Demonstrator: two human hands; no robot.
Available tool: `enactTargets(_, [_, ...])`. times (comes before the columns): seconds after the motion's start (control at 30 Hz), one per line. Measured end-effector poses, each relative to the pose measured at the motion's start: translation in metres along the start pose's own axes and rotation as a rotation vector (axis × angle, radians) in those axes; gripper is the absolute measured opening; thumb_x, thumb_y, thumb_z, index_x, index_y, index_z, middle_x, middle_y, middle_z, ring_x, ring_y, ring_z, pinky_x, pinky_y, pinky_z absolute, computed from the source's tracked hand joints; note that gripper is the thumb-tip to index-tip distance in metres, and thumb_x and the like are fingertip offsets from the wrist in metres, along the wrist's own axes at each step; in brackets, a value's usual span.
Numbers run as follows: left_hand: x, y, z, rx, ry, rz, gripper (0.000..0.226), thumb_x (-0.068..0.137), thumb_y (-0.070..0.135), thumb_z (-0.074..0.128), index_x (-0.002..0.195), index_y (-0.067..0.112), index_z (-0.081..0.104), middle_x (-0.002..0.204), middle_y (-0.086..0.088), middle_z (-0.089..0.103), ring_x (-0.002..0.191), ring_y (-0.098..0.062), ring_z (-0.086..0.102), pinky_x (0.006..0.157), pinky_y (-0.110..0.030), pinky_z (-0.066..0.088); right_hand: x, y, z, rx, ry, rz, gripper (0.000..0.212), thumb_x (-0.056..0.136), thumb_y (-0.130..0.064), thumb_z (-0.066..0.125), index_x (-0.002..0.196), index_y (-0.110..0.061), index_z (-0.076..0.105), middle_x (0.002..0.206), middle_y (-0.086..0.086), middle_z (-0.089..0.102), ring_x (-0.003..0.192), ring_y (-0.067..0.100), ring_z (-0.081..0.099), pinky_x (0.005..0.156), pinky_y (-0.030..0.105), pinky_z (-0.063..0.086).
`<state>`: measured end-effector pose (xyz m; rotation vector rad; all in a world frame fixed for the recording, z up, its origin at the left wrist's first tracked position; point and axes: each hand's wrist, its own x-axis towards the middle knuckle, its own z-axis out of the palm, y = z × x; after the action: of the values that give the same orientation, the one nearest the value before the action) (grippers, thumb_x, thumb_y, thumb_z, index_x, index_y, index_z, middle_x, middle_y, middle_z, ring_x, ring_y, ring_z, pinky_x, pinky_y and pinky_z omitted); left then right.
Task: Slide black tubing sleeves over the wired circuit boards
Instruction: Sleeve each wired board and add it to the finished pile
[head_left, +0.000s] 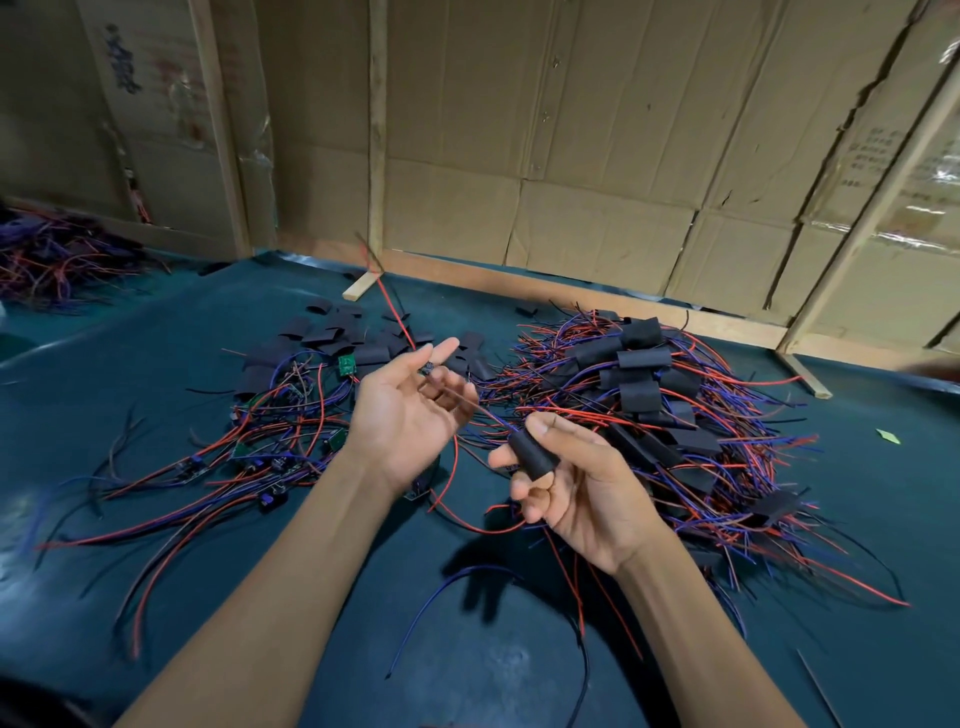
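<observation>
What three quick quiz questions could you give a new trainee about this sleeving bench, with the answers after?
1. True or false: the right hand holds a black sleeve.
2. Which pile holds the boards already sleeved? A: the left pile. B: the right pile.
3. Fill in: the loose empty sleeves lie on the ___ mat.

Key: 1 true; 2 B; 3 green.

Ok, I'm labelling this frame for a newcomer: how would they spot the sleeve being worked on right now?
Start at the green table, then the two raised hands at its middle. The black tubing sleeve is pinched in the right hand; unlike the sleeves lying in heaps, it is held above the table.
</observation>
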<state>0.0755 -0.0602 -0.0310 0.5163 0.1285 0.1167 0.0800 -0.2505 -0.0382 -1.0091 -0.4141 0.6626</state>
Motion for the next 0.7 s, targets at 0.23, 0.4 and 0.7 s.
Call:
enactTargets(0.23, [-0.005, -0.006, 0.005, 0.198, -0.14, -0.016, 0.021, 0.085, 0.026, 0.068, 0.097, 0.013, 0.057, 0.078, -0.002, 0.059, 0.067, -0.012, 0.059, 0.06, -0.026, 0.056, 0.002, 0.006, 0.002, -0.029, -0.061, 0.032, 0.015, 0.092, -0.027, 0.066, 0.083, -0.019, 0.074, 0.1, 0.025, 0.073, 0.073, 0.027, 0.074, 0.057, 0.033, 0.059])
enactTargets(0.4, [-0.01, -0.01, 0.005, 0.304, -0.215, -0.034, 0.025, 0.087, 0.019, 0.064, 0.11, 0.011, 0.061, 0.098, -0.007, 0.075, 0.081, -0.015, 0.073, 0.061, -0.027, 0.059, 0.004, 0.006, 0.001, 0.005, -0.04, 0.002, 0.026, 0.083, -0.029, 0.078, 0.095, -0.007, 0.069, 0.106, 0.028, 0.072, 0.083, 0.031, 0.076, 0.066, 0.037, 0.062])
enactTargets(0.7, [-0.015, -0.018, 0.009, 0.483, -0.34, -0.061, 0.007, 0.08, 0.016, 0.072, 0.084, 0.011, 0.07, 0.085, -0.013, 0.056, 0.058, -0.013, 0.044, 0.05, -0.022, 0.043, 0.004, 0.005, 0.0, 0.088, -0.033, -0.063, 0.04, 0.075, -0.032, 0.088, 0.104, -0.007, 0.075, 0.107, 0.028, 0.072, 0.088, 0.032, 0.076, 0.07, 0.036, 0.062])
